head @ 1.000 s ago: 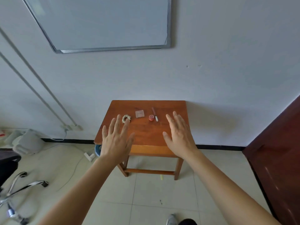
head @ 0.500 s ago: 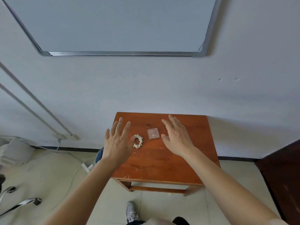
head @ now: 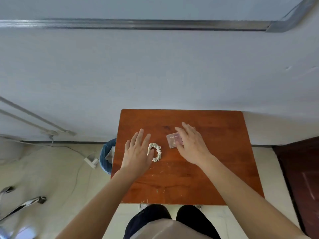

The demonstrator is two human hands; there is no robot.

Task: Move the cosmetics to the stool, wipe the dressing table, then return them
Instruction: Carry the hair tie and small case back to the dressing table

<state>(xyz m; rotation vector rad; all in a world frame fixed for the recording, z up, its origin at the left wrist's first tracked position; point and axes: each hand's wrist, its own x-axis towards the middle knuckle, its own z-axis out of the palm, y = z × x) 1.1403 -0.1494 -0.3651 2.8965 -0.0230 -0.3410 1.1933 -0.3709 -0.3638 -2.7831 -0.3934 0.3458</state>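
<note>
Where the pale wall [head: 172,75] meets a tiled floor [head: 60,178], a reddish wooden counter [head: 215,169] stands flush against it, its top scuffed with light scratches toward 6 o'clock. A whiteboard frame [head: 138,25] runs across the wall at 12 o'clock. At 3 o'clock, a dark door [head: 302,178]. Off the counter's 9 o'clock edge sits a blue bin [head: 105,156], partly hidden by the top; a white power strip [head: 91,162] and its cable lie just beyond it. Chrome chair legs [head: 25,204] at 8 o'clock. Cream scrunchie [head: 159,152] lies flat at 9 o'clock of counter centre. A clear square case [head: 173,139] is near it, at its 1 o'clock. Left grip [head: 137,156]: fingers straight and apart, thumb against the scrunchie's 9 o'clock side. Right grip [head: 193,147]: fingers extended, spread, overlapping the case's 3 o'clock edge; contact cannot be told. Both forearms cross the counter from 6 o'clock, and the right grip covers the surface past the case.
</note>
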